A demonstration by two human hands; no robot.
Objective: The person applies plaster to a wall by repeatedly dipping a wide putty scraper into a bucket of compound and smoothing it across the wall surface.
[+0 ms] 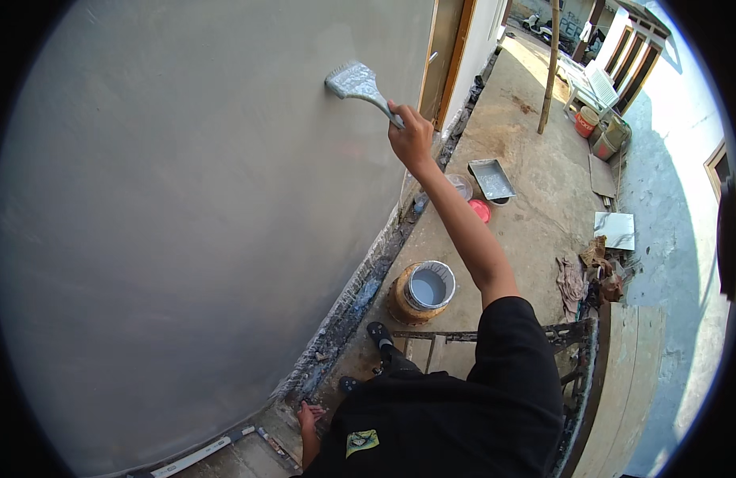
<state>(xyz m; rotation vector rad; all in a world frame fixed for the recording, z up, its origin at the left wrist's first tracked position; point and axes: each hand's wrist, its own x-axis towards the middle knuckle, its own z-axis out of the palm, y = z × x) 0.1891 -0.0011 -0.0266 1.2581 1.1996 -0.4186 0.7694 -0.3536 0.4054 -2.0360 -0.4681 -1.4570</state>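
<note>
My right hand [412, 132] grips the handle of a wide paintbrush [354, 80], raised at the upper middle of the view. The brush head is coated in grey-white paint and its bristles meet the grey wall [224, 197]. My left hand [308, 412] hangs low beside my body near the foot of the wall, with fingers apart and nothing in it. A paint bucket [430, 285] with pale grey-blue paint inside stands on a rusty brown round container [402, 302], ahead of my feet.
A paint tray [492, 178] lies on the concrete ground near a pink lid [479, 210]. A bamboo pole [550, 71] stands farther off, left of a white bench [592, 83]. A metal frame [568, 336] and wooden boards [628, 382] are close at my right. A gutter [359, 302] follows the wall's foot.
</note>
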